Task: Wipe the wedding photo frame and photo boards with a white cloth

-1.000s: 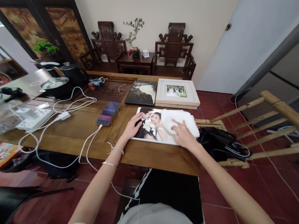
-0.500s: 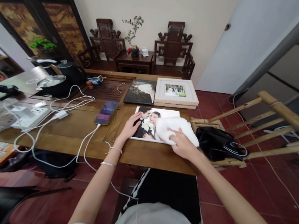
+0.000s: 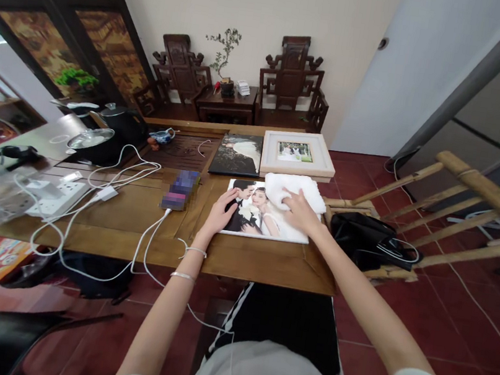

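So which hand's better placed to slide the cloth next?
Likely the right hand: it's on the cloth. The left hand rests at the left edge of the photo, apart from the cloth.

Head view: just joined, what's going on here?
A person's left hand lies on the left edge of a photo print, and the right hand is on a white cloth covering its upper right corner. Beyond the print, a dark photo panel and a white-framed picture lie side by side on the wooden table. A phone lies to the left.
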Tool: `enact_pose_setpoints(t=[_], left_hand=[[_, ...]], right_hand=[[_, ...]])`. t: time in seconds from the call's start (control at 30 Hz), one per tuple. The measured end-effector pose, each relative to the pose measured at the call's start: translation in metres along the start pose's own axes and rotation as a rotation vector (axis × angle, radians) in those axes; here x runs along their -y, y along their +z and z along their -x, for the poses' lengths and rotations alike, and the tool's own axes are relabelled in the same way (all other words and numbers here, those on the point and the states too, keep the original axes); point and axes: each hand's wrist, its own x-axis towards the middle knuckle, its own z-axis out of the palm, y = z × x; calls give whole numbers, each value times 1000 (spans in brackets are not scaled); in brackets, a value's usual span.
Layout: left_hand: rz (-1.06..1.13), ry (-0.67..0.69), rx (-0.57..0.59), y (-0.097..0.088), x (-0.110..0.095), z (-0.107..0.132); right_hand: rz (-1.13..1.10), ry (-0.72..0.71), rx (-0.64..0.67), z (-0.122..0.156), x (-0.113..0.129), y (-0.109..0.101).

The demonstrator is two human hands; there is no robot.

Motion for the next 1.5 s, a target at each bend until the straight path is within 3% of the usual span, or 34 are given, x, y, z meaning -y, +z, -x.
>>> enact_pose_setpoints(t=[0.3, 0.47, 0.6, 0.9, 1.07, 1.2, 1.4, 1.5], left_hand=[[-7, -8, -7, 3, 0, 0], [-17, 1, 0, 3, 0, 0], [-19, 8, 16, 2, 1, 0], [-15, 34, 17, 2, 7, -1], [-21, 31, 13, 1, 6, 0], [-15, 14, 7, 2, 5, -1], [-13, 16, -2, 3, 1, 0], [-9, 28, -5, 3, 0, 1]], right_hand=[[-98, -145, 60, 104, 57, -4], [-116, -181, 103, 120, 81, -7], [-101, -145, 75, 92, 75, -6], [-2, 43, 90, -38, 28, -14], [12, 70, 82, -64, 20, -18], [24, 49, 98, -36, 37, -13], [25, -135, 155, 61, 81, -3], [-10, -236, 203, 95, 95, -5]])
